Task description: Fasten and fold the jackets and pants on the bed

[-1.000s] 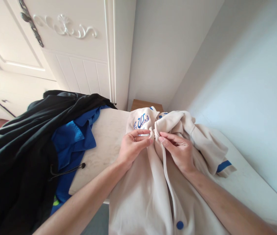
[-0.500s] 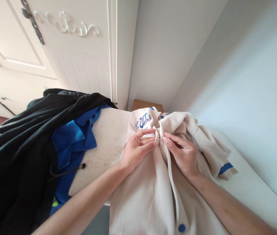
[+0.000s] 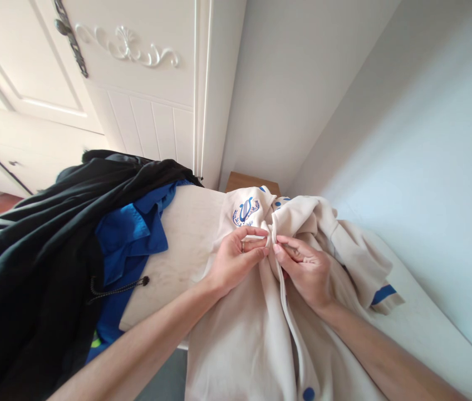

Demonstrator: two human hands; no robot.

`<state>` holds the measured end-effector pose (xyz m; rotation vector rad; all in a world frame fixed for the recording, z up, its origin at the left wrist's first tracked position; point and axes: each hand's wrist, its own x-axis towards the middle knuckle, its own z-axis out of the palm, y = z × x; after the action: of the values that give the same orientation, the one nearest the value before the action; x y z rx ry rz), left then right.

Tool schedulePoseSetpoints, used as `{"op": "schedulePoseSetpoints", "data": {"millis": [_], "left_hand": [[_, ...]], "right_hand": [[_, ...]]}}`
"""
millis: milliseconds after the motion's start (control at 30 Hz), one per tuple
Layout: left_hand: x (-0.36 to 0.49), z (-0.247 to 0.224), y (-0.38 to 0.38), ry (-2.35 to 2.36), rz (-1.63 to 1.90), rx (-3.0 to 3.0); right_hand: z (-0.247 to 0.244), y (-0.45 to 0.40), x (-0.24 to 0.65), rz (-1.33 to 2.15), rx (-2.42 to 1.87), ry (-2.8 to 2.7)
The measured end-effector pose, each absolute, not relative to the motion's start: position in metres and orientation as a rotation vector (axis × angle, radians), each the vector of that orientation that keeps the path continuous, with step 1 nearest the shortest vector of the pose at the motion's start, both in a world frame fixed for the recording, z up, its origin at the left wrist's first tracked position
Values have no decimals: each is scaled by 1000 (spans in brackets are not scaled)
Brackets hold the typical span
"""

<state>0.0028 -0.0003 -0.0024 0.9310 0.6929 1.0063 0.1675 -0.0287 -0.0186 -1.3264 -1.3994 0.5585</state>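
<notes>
A cream jacket [image 3: 236, 334] with blue round buttons and a blue emblem on its chest lies front up before me. My left hand [image 3: 238, 256], a ring on one finger, pinches the left edge of its front opening just below the emblem. Close beside it, my right hand [image 3: 306, 270] pinches the opposite front edge between thumb and fingers. The two edges meet between my fingertips; whatever fastener lies there is hidden. Lower down, the front hangs slightly apart above a blue button [image 3: 308, 394].
Black clothing [image 3: 31, 267] and a blue collared garment [image 3: 127, 239] lie heaped at the left, a drawcord hanging from them. Underneath is a pale padded surface [image 3: 190, 223]. A white wardrobe [image 3: 156, 83] stands behind, a bare wall [image 3: 407, 122] at the right.
My right hand has shifted slightly left and down, bringing its edge of the jacket closer to the left one. My view has moved a little, so the surroundings sit slightly further right.
</notes>
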Motion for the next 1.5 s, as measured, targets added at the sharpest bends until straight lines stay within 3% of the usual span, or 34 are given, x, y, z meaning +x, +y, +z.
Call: {"op": "schedulePoseSetpoints", "data": {"millis": [233,633,867,1500], "left_hand": [[2,3,-3,896,1104,1238],[2,6,-5,1125,1329,1673],[7,10,-12,859,1163,1580],[9,1,-8,913,1149,1399]], "right_hand": [[-13,-20,167,829,-1309,-1215],[-11,-21,160,660,-1271,-1202],[-9,-22,159,767,-1248,-1316],[-15,-20,160,800,-1172,-1336]]}}
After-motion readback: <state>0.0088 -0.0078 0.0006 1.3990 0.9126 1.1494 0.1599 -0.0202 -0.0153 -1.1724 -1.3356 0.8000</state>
